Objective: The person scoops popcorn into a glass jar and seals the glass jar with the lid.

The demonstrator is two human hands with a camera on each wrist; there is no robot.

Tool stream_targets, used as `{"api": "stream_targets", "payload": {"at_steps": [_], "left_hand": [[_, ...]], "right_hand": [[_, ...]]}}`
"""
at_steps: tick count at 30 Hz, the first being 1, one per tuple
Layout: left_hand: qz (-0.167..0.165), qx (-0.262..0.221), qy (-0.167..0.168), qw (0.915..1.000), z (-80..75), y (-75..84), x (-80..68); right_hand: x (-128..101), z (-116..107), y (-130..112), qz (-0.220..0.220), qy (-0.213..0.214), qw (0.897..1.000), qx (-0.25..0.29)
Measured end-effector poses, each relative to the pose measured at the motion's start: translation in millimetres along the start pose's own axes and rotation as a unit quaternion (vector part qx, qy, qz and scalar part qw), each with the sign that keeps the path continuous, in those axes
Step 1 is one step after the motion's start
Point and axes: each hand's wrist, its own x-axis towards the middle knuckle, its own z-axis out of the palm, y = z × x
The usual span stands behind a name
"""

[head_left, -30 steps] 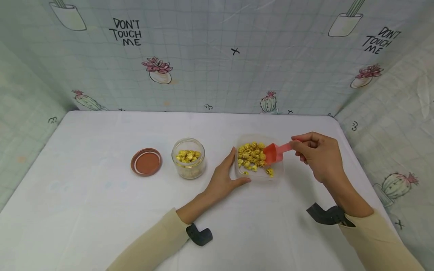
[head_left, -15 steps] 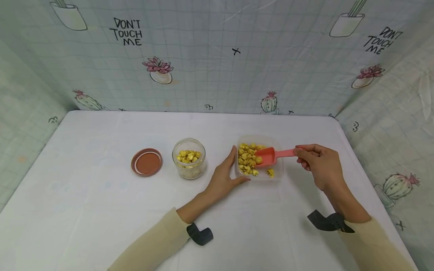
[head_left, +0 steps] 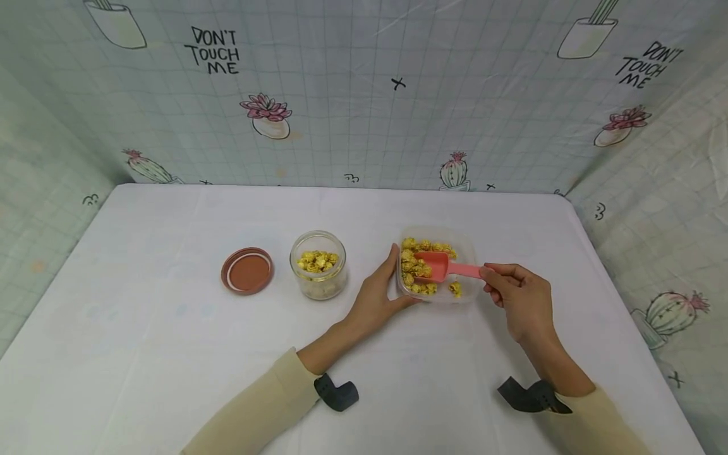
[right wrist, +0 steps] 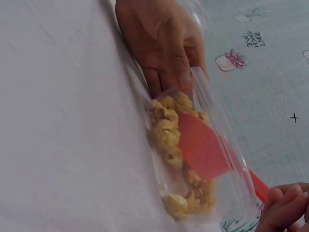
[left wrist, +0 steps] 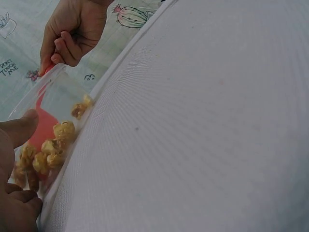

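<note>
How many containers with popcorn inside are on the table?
2. A glass jar stands open left of the left hand, its lid lying farther left. A clear plastic box sits between both hands, where the right hand holds a red scoop.

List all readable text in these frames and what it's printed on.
"DON'T TOUCH ME" on the backdrop cloth, upper left, by a potted-plant drawing.
"DON'T TOUCH ME" again on the same cloth, upper right.
The same print shows in the right wrist view and the left wrist view, too small and skewed to read surely.
No text on the jar, lid, scoop or clear container.
</note>
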Motion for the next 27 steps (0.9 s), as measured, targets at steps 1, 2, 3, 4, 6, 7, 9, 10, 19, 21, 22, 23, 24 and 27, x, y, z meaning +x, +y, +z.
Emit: {"api": "stream_targets", "payload": {"at_steps": [1, 2, 3, 4, 6, 7, 9, 10, 19, 21, 22, 23, 24, 27], "left_hand": [[0.001, 0.0, 0.0, 1.0, 0.4, -0.1, 0.2], [0.002, 0.0, 0.001, 1.0, 0.5, 0.0, 0.3], [0.003, 0.001, 0.001, 1.0, 0.8, 0.0, 0.5], [0.006, 0.0, 0.002, 1.0, 1.0, 0.0, 0.5], [0.006, 0.001, 0.001, 1.0, 1.1, -0.2, 0.7], [0.007, 0.001, 0.001, 1.0, 1.2, -0.5, 0.7], [0.006, 0.0, 0.0, 1.0, 1.2, -0.4, 0.4], [0.005, -0.001, -0.001, 1.0, 1.2, -0.6, 0.2], [0.003, 0.002, -0.004, 1.0, 2.3, -0.7, -0.3], [0.002, 0.004, -0.004, 1.0, 2.3, -0.5, -0.2], [0.003, 0.003, -0.002, 1.0, 2.3, -0.8, -0.1], [0.002, 0.002, -0.001, 1.0, 2.2, -1.1, 0.0], [0.002, 0.001, 0.0, 1.0, 2.0, -1.2, 0.0], [0.004, -0.006, 0.009, 0.9999, 1.0, -1.8, 0.2]], "right_hand": [[-2.0, 1.5, 1.9, 0.002, 0.004, 1.0, 0.008], [-4.0, 2.7, 3.6, 0.004, 0.008, 1.0, 0.015], [-6.0, 3.7, 5.0, 0.006, 0.012, 1.0, 0.022], [-8.0, 4.5, 6.3, 0.009, 0.014, 0.999, 0.028], [-12.3, 6.0, 8.1, 0.012, 0.022, 0.999, 0.035], [-14.3, 6.9, 8.9, 0.015, 0.026, 0.999, 0.04], [-18.3, 9.4, 10.2, 0.02, 0.032, 0.998, 0.05], [-20.2, 11.0, 10.7, 0.021, 0.034, 0.998, 0.055], [-26.0, 16.8, 12.4, 0.059, 0.044, 0.987, 0.144], [-27.0, 18.3, 13.5, 0.07, 0.057, 0.984, 0.154], [-27.6, 20.1, 14.5, 0.069, 0.066, 0.984, 0.153], [-28.5, 22.6, 15.5, 0.065, 0.075, 0.984, 0.15], [-29.4, 25.3, 16.3, 0.059, 0.083, 0.984, 0.145], [-31.6, 31.7, 18.8, 0.033, 0.095, 0.987, 0.126]]}}
